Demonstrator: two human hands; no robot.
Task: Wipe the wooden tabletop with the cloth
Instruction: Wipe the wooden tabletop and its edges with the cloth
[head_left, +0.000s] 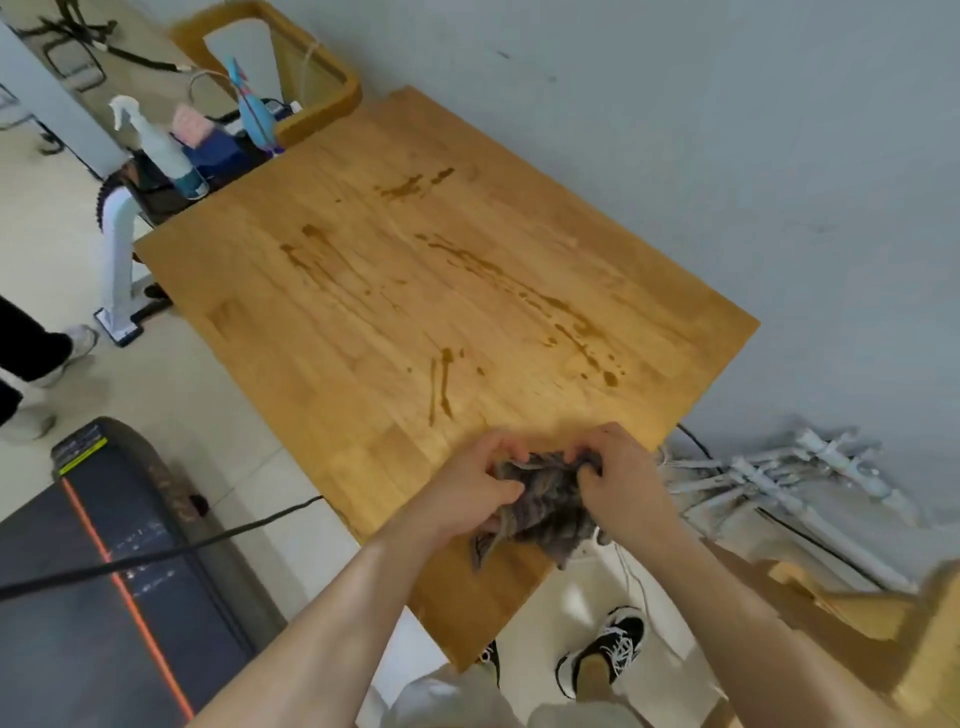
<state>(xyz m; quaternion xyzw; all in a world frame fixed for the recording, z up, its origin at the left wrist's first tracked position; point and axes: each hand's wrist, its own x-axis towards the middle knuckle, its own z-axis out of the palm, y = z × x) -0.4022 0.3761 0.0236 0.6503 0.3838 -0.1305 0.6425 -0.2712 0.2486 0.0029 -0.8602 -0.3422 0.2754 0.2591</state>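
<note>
Your left hand (480, 480) and right hand (615, 475) pinched the bunched cloth (545, 512) over the tabletop (363, 322) at 6 o'clock; brown streaks (519, 291) toward 12 o'clock looked unwiped.

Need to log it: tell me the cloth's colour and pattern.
The cloth is grey-brown with darker stripes, bunched in both hands; head view shows it.

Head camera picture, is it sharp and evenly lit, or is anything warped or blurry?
Head view: wide-angle bend skews the tabletop edges; light is soft and even, faint sheen mid-table; both hands, left hand and right hand, and the cloth look slightly smeared.
</note>
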